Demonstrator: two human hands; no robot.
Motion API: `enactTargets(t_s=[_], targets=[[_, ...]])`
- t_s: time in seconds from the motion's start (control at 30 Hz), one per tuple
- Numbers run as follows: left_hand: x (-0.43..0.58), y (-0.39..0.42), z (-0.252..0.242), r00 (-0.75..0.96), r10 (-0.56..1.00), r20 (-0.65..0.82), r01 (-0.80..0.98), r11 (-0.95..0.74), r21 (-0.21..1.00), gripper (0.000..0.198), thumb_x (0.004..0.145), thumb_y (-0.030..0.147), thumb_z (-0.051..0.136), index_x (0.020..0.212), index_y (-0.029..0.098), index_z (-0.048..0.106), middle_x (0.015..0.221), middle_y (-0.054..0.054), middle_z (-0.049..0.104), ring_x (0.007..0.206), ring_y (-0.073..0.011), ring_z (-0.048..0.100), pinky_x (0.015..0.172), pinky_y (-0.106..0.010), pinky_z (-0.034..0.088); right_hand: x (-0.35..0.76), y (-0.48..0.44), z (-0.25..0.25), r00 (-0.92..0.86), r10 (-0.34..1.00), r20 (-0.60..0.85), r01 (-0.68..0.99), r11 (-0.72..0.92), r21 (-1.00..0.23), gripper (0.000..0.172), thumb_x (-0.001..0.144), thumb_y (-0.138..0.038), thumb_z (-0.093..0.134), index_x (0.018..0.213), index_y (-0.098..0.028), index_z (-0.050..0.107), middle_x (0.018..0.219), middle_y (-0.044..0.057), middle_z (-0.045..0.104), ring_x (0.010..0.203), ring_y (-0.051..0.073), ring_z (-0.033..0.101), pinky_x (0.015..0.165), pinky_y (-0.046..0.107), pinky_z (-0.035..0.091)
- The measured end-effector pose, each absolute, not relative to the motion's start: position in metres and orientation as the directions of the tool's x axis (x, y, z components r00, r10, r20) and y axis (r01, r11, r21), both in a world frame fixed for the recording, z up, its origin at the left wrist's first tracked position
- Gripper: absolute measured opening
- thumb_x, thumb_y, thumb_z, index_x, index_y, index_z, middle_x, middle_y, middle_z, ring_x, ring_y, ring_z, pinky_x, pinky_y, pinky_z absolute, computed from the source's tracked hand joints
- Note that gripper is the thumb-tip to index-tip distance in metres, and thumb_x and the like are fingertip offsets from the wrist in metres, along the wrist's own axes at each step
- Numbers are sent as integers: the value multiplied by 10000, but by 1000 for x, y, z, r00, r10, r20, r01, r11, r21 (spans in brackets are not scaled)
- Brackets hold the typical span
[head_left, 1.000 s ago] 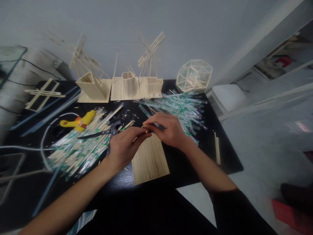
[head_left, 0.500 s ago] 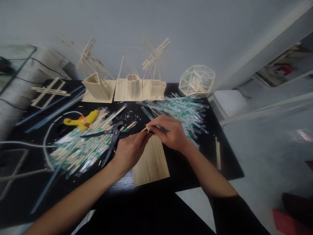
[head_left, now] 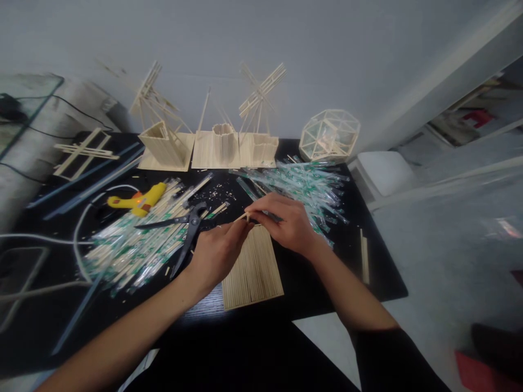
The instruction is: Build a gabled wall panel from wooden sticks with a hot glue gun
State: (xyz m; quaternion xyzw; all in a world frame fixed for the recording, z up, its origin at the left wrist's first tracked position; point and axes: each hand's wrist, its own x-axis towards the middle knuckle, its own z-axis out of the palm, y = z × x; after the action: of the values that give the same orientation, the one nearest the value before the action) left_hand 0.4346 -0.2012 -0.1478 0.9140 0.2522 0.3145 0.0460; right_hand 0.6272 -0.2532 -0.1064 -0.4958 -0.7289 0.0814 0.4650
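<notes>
Above the far end of the slatted wooden panel (head_left: 253, 272), a thin wooden stick (head_left: 241, 216) is held between both hands, and a short wooden piece (head_left: 248, 217) stands against it. Whether the two are bonded cannot be told.

Left hand (head_left: 218, 247): thumb and forefinger pinch the short wooden piece. Right hand (head_left: 284, 218): thumb and forefinger are pressed together on the stick's upper end; the remaining fingers are curled.

Risk 1: misalignment. Both parts are narrow and held in mid-air without a support, so unequal fingertip pressure could twist the joint or let the piece slip.

Risk 2: loss of a part. A dropped piece could land on the panel or among the offcuts (head_left: 216, 193) on the black table (head_left: 327, 283), where it would be hard to pick out.

Risk 3: contact with tools. The dark pliers (head_left: 193, 220) lie with handles spread just beside the left hand; a sideways move could knock them.

Risk 4: heat. The yellow glue gun (head_left: 139, 202) rests on the plastic-wrapped sticks (head_left: 134, 245). Its power state is not visible; if hot, it could soften the wrapping. A pull on the white cable (head_left: 76, 247) could drag it.
</notes>
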Motion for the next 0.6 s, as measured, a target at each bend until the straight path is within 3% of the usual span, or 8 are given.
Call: enactTargets(t_s=[0.23, 0.6], targets=[[435, -201, -141, 682, 499, 535, 436, -864, 251, 353, 1104, 307, 443, 857, 185, 664, 632, -2, 699, 489, -127, 627, 462, -270, 318, 627, -253, -106, -69, 799, 598, 658, 487, -574, 76, 1002, -206, 671, 1018, -223, 743, 948, 32, 803, 900, 169, 752, 854, 327, 612], [430, -196, -146, 649, 445, 617, 360, -894, 267, 244, 1070, 276, 539, 975, 178, 741, 706, -3, 764, 528, -124, 672, 497, -240, 443, 627, -255, -105, -80, 793, 603, 651, 500, -571, 67, 1001, -205, 675, 1013, -219, 739, 938, 24, 797, 887, 157, 746, 846, 312, 610]])
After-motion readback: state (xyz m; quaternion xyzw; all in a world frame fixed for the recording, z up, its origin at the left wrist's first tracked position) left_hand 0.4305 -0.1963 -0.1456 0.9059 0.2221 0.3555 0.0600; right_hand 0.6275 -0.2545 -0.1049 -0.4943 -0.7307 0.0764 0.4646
